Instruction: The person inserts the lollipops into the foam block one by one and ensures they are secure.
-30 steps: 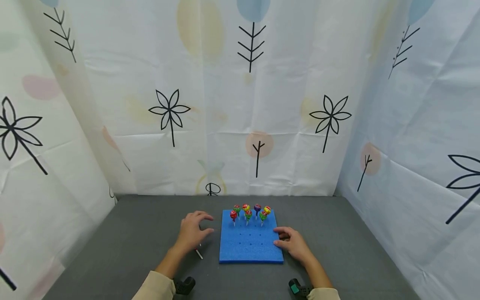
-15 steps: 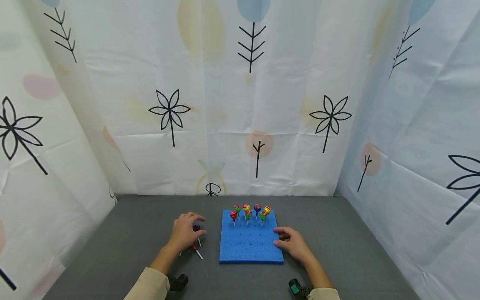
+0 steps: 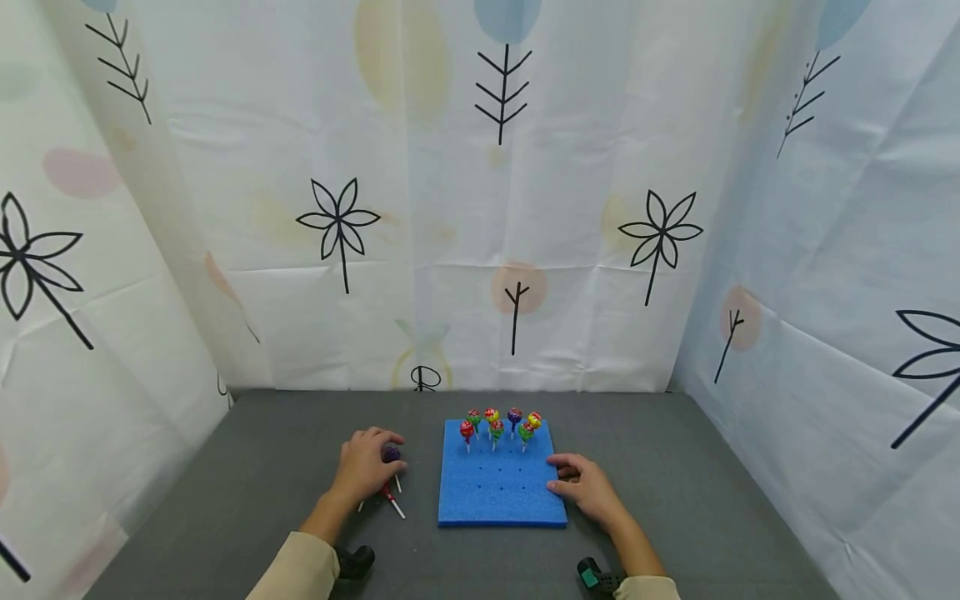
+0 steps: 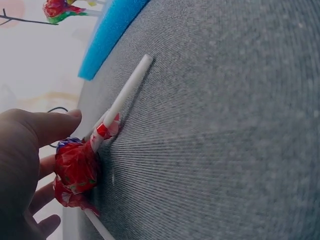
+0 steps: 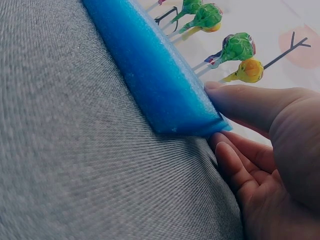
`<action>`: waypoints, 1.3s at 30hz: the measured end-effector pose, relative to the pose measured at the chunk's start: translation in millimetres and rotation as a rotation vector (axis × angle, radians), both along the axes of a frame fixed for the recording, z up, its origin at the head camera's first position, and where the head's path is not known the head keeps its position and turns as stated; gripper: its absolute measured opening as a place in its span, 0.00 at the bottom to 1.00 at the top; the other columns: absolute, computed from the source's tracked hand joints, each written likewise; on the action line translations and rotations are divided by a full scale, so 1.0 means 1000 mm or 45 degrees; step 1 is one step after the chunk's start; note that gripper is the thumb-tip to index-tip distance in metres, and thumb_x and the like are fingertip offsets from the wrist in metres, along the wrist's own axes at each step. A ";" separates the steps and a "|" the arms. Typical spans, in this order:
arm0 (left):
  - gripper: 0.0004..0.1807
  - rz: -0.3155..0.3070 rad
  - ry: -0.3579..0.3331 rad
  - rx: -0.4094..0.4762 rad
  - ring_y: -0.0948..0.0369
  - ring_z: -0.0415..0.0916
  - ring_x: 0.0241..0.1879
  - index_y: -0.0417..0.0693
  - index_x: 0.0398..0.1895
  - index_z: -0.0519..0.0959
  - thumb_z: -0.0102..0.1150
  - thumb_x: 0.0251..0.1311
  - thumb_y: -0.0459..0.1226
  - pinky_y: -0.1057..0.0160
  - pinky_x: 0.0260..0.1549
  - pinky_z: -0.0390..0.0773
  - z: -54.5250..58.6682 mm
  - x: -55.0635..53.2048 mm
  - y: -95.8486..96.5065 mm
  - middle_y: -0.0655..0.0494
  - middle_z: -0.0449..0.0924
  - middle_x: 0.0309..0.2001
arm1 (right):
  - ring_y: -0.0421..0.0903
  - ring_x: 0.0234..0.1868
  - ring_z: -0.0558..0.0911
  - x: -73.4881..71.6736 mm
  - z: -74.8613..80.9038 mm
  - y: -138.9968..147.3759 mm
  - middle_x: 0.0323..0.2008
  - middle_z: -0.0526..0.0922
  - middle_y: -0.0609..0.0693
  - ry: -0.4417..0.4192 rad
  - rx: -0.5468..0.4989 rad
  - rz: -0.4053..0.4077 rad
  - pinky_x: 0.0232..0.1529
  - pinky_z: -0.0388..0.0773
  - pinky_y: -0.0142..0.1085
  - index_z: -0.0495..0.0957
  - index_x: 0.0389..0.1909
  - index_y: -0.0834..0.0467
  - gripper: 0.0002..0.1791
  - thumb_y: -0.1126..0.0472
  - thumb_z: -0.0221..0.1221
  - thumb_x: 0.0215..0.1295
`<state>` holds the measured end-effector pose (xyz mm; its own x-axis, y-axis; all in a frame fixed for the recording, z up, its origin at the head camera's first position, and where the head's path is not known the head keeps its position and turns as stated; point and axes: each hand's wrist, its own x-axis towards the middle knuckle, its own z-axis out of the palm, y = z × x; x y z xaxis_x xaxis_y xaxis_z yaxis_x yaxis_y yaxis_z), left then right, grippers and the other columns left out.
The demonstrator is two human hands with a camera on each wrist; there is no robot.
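Note:
Several wrapped lollipops lie on the grey table at the left. My left hand [image 3: 363, 465] is over them, thumb and fingers spread around a purple lollipop [image 3: 391, 454]. In the left wrist view a red lollipop [image 4: 77, 167] is close to the fingers, its white stick angled away from the hand; the purple one is mostly hidden behind it. A blue foam board [image 3: 501, 500] with small holes lies in the middle. My right hand [image 3: 588, 487] holds its right edge, thumb on the top and fingers at the lower edge.
Several lollipops stand upright in the board's far part, among them a red lollipop [image 3: 467, 429] and a yellow lollipop [image 3: 535, 420]. A patterned white curtain [image 3: 450, 333] closes off the back and sides of the grey table [image 3: 300, 450].
My left hand has moved left and a little toward me, down around the purple lollipop, bringing lollipops on the table into sight. The right hand and board have stayed put.

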<state>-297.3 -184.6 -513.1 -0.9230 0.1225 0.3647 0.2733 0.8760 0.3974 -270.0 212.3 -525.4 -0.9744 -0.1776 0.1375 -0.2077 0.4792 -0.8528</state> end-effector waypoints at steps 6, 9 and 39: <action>0.18 0.016 -0.048 -0.015 0.46 0.72 0.48 0.54 0.43 0.83 0.74 0.48 0.44 0.40 0.46 0.66 -0.004 -0.003 -0.001 0.49 0.79 0.47 | 0.50 0.45 0.78 0.001 0.000 0.000 0.45 0.80 0.52 -0.008 -0.002 -0.001 0.44 0.75 0.40 0.79 0.53 0.62 0.20 0.62 0.67 0.59; 0.19 0.034 -0.084 -0.028 0.45 0.71 0.48 0.54 0.45 0.82 0.74 0.49 0.44 0.40 0.47 0.65 -0.005 -0.005 -0.002 0.48 0.79 0.48 | 0.49 0.45 0.78 0.000 0.000 0.000 0.45 0.80 0.52 -0.008 -0.001 -0.001 0.44 0.75 0.39 0.79 0.53 0.62 0.20 0.62 0.67 0.60; 0.15 0.082 -0.229 0.027 0.50 0.71 0.43 0.53 0.41 0.83 0.73 0.50 0.43 0.46 0.41 0.64 0.002 -0.009 -0.001 0.53 0.80 0.41 | 0.49 0.46 0.78 -0.001 -0.003 0.002 0.46 0.79 0.52 -0.011 0.004 0.015 0.45 0.76 0.40 0.78 0.53 0.62 0.20 0.61 0.67 0.60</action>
